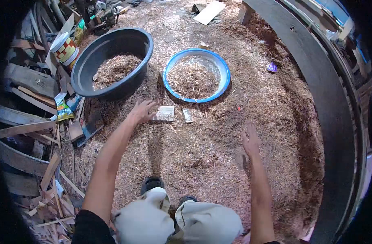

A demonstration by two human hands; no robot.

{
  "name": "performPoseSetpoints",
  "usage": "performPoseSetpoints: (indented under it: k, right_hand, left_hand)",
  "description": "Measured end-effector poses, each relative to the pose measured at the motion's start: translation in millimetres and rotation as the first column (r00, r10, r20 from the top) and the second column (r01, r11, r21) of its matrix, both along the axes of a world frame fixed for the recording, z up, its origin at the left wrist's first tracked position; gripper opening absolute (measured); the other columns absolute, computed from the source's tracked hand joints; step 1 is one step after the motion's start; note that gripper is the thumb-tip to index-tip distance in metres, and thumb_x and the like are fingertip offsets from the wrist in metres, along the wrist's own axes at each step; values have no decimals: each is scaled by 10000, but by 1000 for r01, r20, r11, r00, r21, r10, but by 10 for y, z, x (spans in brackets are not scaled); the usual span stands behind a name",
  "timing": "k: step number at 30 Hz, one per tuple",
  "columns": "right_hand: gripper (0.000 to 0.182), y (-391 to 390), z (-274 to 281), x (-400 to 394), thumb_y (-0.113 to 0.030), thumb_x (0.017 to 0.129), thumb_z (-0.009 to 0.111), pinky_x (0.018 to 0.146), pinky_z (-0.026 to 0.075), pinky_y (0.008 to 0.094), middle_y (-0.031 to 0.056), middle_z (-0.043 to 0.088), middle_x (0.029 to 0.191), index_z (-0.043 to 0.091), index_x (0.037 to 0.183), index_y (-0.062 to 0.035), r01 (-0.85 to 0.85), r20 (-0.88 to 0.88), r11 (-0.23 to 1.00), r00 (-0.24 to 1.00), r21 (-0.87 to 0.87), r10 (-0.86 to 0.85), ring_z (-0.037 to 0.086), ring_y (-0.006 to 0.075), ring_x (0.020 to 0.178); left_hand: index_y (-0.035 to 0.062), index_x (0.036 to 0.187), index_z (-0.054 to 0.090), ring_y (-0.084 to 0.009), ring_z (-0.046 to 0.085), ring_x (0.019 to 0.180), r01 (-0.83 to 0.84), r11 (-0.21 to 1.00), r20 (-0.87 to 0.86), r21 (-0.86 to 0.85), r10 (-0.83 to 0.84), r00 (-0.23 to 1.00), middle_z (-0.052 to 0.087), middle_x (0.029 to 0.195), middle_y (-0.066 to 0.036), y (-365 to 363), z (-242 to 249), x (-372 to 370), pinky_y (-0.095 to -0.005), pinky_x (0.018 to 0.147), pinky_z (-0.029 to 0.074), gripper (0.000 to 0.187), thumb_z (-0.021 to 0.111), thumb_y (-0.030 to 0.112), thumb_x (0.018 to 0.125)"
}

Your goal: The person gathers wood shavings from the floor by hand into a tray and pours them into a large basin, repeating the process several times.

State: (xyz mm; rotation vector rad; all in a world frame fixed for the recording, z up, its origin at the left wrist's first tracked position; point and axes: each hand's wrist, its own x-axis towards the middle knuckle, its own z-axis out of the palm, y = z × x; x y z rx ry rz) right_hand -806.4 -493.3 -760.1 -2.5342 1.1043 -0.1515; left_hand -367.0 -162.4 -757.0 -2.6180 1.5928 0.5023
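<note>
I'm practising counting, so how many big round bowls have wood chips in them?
2: the black tub on the left, and the blue-rimmed basin to its right.

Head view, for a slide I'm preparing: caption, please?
Left hand beside a pale block, right hand over shavings, dark tub and blue-rimmed basin beyond.

Scrap planks (27, 129) are lying jumbled on the left, a green-and-yellow packet (64, 111) resting among them, a checkered bucket (65, 49) standing farther off. A purple wrapper (271, 67) is lying right, a pale board (209, 12) far.
</note>
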Motion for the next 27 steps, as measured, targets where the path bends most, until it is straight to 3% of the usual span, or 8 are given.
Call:
performPoseSetpoints:
  k: [2,3,6,8,11,15,23,27]
  right_hand:
    - [661,55,-35,-148,-434,990,475,1193,185,447,182,263,1580,286,1530,-104,16,30,1000,999,13,-16,266,362,1449]
    - [661,179,80,-198,-434,990,475,1193,185,447,182,263,1580,286,1530,-104,3,-1,1000,1000,31,-3,266,362,1449]
    - [675,612,400,-287,-419,994,471,1194,174,455,220,256,1572,278,1521,-44,48,-130,988,991,147,-29,250,374,1451]
    - [641,867,391,-406,-384,1020,428,1208,126,415,225,243,1577,278,1510,2,97,-178,973,982,210,-59,187,375,1473]
    - [635,1261,1237,-12,-362,1022,430,1207,122,414,229,240,1577,273,1505,20,181,-88,892,983,415,-159,175,368,1479]
    - [652,1387,2281,734,-364,1016,458,1200,152,412,236,244,1574,274,1501,30,203,-104,856,979,476,-174,205,370,1470]
    - [724,167,3080,2333,-378,992,498,1198,172,406,229,186,1593,212,1524,22,58,103,866,987,496,-125,166,357,1485]
    - [769,-428,2888,2900,-409,959,550,1190,201,425,227,187,1594,224,1532,-14,-24,141,876,989,482,-51,197,354,1477]
  left_hand:
    - [170,1471,388,-321,447,1336,-162,987,-145,-8,159,977,480,1443,-136,53,-48,112,-592,1088,318,658,522,518,928]
    - [166,1472,385,-343,485,1296,-200,973,-288,119,226,931,501,1417,-150,88,189,30,-574,1086,336,653,516,511,932]
    - [156,1416,442,-326,514,1270,-106,991,-262,82,124,957,529,1376,-152,463,32,-113,-607,1106,280,584,528,471,932]
    - [154,1414,442,-322,517,1267,-107,976,-301,189,161,940,531,1371,-151,541,477,-341,-616,1110,266,577,531,459,933]
    - [138,1400,462,-334,536,1235,-70,955,-371,290,179,911,555,1339,-164,656,1056,-545,-612,1103,283,561,542,438,932]
    - [115,1354,515,-346,564,1186,-113,967,-450,229,208,869,592,1278,-180,705,1829,-595,-578,1091,326,510,550,397,931]
    - [112,1420,430,-311,491,1281,-222,953,-375,206,286,881,535,1363,-157,113,2658,238,-590,1103,288,551,523,392,955]
    - [138,1504,306,-306,380,1379,-328,920,-309,213,382,871,411,1479,-150,-592,2745,696,-589,1145,236,733,596,444,904]
